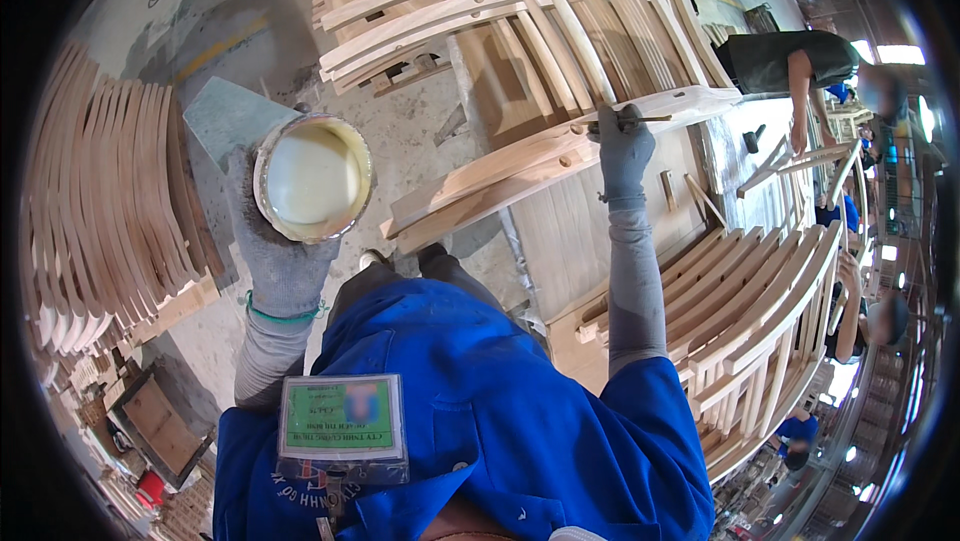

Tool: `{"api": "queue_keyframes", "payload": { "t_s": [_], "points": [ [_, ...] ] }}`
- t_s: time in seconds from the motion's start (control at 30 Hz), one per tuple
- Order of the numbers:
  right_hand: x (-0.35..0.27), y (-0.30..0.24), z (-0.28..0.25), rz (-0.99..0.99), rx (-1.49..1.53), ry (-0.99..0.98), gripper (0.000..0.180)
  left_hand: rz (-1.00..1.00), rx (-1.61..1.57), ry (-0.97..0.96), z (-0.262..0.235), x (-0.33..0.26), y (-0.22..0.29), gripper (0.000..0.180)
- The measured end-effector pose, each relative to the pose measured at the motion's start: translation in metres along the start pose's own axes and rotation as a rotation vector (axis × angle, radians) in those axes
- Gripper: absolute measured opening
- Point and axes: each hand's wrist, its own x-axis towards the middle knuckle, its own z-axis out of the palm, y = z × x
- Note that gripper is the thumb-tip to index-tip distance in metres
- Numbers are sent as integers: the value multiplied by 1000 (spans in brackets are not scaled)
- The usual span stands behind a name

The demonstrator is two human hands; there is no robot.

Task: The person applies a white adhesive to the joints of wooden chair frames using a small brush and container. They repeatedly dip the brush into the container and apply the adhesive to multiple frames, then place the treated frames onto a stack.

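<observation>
My gloved left hand (285, 266) is wrapped round a round tub (264, 196) with a stained rim. Milky white liquid (312, 176) stands in it. A flat grey-green piece (232, 119) juts out beside the tub; I cannot tell whether the hand holds it too. My gloved right hand (627, 159) is closed on a thin stick (656, 119), whose far end is hidden by the fingers. This hand is at the near curved rail (690, 101) of a slatted wooden frame (575, 41). Two pale wooden bars (480, 181) reach from there toward my legs.
Curved wooden slats (110, 191) are stacked at the left. More slatted frames (750, 321) lie at the right, by a wooden board (570, 241). A co-worker in a dark shirt (780, 61) bends over at the far right. A shallow wooden box (165, 421) is at lower left.
</observation>
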Motion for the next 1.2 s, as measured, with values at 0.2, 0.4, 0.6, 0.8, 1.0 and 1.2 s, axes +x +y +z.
{"api": "queue_keyframes", "payload": {
  "t_s": [0.2, 0.4, 0.6, 0.8, 1.0, 1.2],
  "points": [
    [1, -11, 1, 41, -90, -25, 29, 26, -70, -44, -8, 5, 4, 43],
    [-1, -10, -12, 138, 14, -2, 19, -104, -318, -66, -9, 7, 16, 42],
    [-38, -75, -25, 66, 62, -54, 16, 153, 196, -204, 4, 4, 28, 64],
    [-138, -232, -9, -107, 630, -271, 15, 85, 196, -241, 14, -3, 51, 66],
    [-164, -229, 14, -309, 591, -393, 25, -104, -487, -348, 20, -13, 42, 68],
    [-170, -239, 0, -710, 335, -581, 21, 941, 1121, -71, -3, -6, 25, 82]
  ]
}}
